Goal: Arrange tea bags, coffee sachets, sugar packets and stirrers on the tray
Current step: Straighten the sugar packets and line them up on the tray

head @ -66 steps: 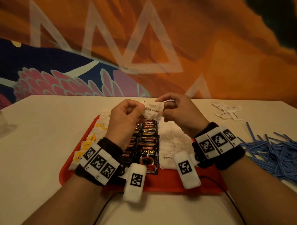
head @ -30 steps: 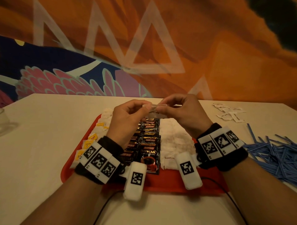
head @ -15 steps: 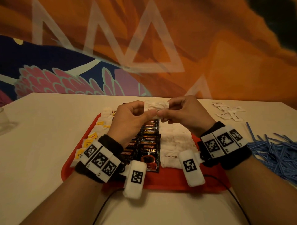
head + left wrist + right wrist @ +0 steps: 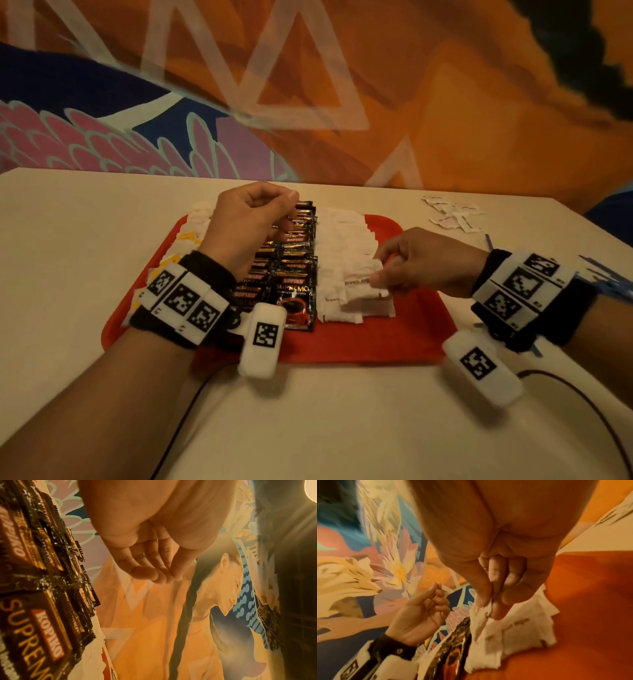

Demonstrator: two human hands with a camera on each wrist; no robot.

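Note:
The red tray (image 4: pixel 411 337) holds tea bags (image 4: pixel 181 246) on the left, dark coffee sachets (image 4: pixel 294 291) in the middle and rows of white sugar packets (image 4: pixel 342 236) to their right. My right hand (image 4: pixel 377 271) pinches one brown sugar packet (image 4: pixel 363 286) low over the near end of the sugar rows. The right wrist view shows thumb and fingers (image 4: pixel 488 605) nipping that packet's (image 4: pixel 513 628) edge. My left hand (image 4: pixel 287 209) hovers above the coffee sachets (image 4: pixel 34 615), fingers loosely curled and holding nothing.
A few loose sugar packets (image 4: pixel 452 214) lie on the table beyond the tray's right corner. Blue stirrers (image 4: pixel 603 274) lie heaped at the right edge, mostly behind my right wrist. A black cable (image 4: pixel 582 394) runs over the near table. A painted wall stands behind.
Both hands held the sugar packet up above the tray. The left hand has let go, and the right hand has brought the packet down to the near end of the sugar rows.

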